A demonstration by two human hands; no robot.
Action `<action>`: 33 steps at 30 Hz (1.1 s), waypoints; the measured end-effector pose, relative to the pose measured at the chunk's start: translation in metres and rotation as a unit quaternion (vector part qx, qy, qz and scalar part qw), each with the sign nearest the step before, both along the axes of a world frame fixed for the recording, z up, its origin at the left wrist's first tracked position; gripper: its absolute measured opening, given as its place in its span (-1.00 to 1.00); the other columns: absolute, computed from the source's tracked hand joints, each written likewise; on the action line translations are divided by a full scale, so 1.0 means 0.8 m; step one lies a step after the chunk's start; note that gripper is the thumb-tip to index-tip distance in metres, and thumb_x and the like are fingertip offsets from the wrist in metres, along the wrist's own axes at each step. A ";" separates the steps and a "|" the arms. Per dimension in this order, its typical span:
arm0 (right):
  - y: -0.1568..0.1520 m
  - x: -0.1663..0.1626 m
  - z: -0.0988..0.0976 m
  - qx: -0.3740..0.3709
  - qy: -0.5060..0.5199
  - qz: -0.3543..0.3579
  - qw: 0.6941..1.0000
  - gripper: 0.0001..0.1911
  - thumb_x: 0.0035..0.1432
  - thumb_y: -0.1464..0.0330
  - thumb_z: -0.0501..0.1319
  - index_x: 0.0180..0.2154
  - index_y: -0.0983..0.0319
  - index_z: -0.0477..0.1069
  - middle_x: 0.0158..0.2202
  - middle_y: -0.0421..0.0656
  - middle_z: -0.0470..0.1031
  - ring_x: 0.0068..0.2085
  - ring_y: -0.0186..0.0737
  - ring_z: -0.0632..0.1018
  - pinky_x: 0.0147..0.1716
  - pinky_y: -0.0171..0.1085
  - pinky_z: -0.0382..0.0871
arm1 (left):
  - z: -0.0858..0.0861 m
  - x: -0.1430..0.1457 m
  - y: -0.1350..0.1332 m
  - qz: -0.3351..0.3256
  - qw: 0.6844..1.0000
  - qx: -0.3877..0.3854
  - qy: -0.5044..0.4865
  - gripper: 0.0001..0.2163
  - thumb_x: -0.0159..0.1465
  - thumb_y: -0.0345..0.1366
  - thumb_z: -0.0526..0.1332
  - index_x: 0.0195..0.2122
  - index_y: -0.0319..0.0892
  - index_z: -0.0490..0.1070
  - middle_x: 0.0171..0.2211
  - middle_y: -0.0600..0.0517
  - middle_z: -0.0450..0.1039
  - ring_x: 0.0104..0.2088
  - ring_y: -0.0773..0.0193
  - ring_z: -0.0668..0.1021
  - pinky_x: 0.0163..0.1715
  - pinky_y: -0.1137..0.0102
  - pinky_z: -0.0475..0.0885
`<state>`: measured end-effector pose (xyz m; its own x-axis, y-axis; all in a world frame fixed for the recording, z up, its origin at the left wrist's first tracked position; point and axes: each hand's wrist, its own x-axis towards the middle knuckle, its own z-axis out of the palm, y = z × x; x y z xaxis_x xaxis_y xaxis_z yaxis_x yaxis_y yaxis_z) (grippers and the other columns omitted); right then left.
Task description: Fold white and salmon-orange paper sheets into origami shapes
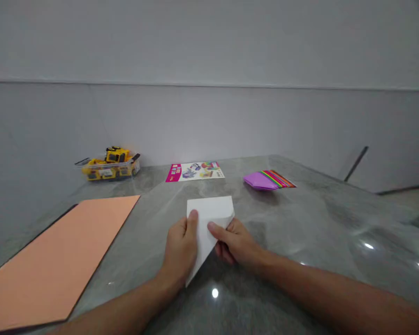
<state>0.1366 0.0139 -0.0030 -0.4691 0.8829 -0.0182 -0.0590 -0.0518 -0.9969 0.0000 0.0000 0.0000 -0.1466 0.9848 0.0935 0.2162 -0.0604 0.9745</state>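
Note:
A white sheet of paper (211, 211), partly folded, lies on the grey marble-patterned table (310, 218) in front of me. My left hand (179, 249) rests on its left side, thumb pressing the paper down, fingers curled. On the paper's right edge my right hand (235, 242) pinches a fold between thumb and fingers. Both hands touch the same sheet.
A large orange sheet (59, 258) on a dark mat lies at the left. At the back stand a yellow toy vehicle in a clear tray (111, 165), a printed colourful leaflet (195, 171) and a stack of coloured papers (268, 180). A grey wall rises behind the table.

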 end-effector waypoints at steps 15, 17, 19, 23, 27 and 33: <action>0.014 0.029 0.007 0.055 -0.027 0.025 0.998 -0.39 -0.02 -0.12 0.15 -0.71 0.28 0.24 -0.85 -0.30 0.16 -0.82 -0.52 0.13 -0.86 -0.47 -0.10 | 0.010 0.011 -0.001 0.012 0.998 0.038 0.053 -0.55 0.26 0.05 -0.04 -0.57 -0.22 0.26 -0.63 0.08 0.25 -0.60 0.35 0.28 -0.63 0.48 0.12; 0.014 0.032 0.010 0.062 -0.037 0.012 0.997 -0.37 -0.01 -0.13 0.13 -0.72 0.28 0.24 -0.86 -0.31 0.15 -0.82 -0.52 0.12 -0.87 -0.47 -0.10 | 0.010 0.012 0.000 0.017 0.997 0.040 0.056 -0.56 0.26 0.04 -0.03 -0.57 -0.22 0.26 -0.63 0.08 0.25 -0.60 0.35 0.28 -0.63 0.49 0.13; 0.013 0.034 0.013 0.044 -0.025 0.035 0.998 -0.34 -0.02 -0.16 0.10 -0.73 0.28 0.22 -0.86 -0.30 0.15 -0.84 -0.52 0.09 -0.88 -0.45 -0.12 | 0.009 0.012 0.000 0.009 0.998 0.039 0.049 -0.56 0.26 0.04 -0.03 -0.56 -0.22 0.27 -0.62 0.07 0.26 -0.59 0.35 0.28 -0.63 0.49 0.13; 0.013 0.036 0.017 0.040 -0.008 0.100 0.994 -0.27 -0.07 -0.24 0.03 -0.78 0.27 0.19 -0.87 -0.29 0.13 -0.86 -0.52 0.09 -0.88 -0.43 -0.13 | 0.006 0.012 0.002 -0.021 0.999 0.028 0.019 -0.54 0.26 0.05 -0.04 -0.57 -0.23 0.27 -0.63 0.08 0.23 -0.60 0.36 0.26 -0.64 0.49 0.12; 0.017 0.039 0.019 0.105 -0.088 0.041 0.990 -0.25 0.00 -0.21 0.01 -0.83 0.28 0.19 -0.90 -0.29 0.07 -0.85 -0.53 0.09 -0.85 -0.45 -0.13 | 0.003 0.008 0.004 0.002 0.999 0.029 0.025 -0.53 0.25 0.06 -0.04 -0.57 -0.23 0.26 -0.63 0.09 0.22 -0.60 0.37 0.25 -0.64 0.49 0.12; 0.013 0.042 0.019 0.100 -0.048 0.064 0.992 -0.24 0.07 -0.18 -0.04 -0.84 0.28 0.18 -0.90 -0.29 0.05 -0.84 -0.52 0.05 -0.84 -0.42 -0.16 | 0.005 0.011 0.005 -0.030 0.999 0.030 0.004 -0.53 0.24 0.07 -0.02 -0.58 -0.23 0.27 -0.64 0.10 0.21 -0.61 0.38 0.24 -0.66 0.50 0.10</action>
<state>0.1704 0.0241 0.0120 -0.5815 0.8072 0.1016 0.0310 0.1468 -0.9887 0.0091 0.0042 0.0036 -0.0869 0.9842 0.1545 0.2187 -0.1324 0.9668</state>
